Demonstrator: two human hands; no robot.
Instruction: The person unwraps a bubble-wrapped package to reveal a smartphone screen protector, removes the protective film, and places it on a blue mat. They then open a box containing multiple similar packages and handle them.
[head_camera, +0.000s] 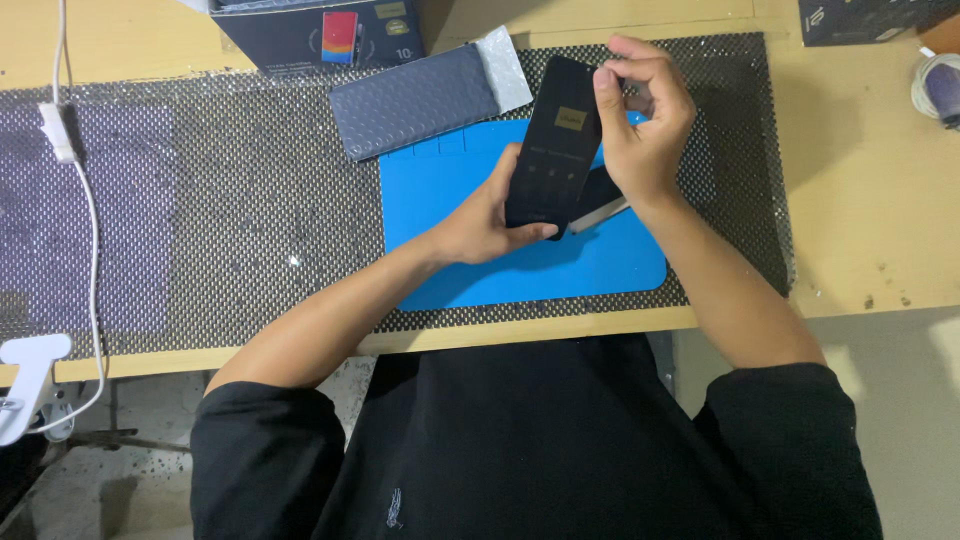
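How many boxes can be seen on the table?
2. One dark box lies at the top edge, behind the grey bubble pouch; another dark box sits at the top right corner, partly cut off.

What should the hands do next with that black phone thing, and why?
Probably peel gently from the top corner. The right hand pinches the upper edge of the dark phone-shaped panel, while the left hand steadies its lower end above the blue mat. That grip suits lifting a thin film, though none shows clearly.
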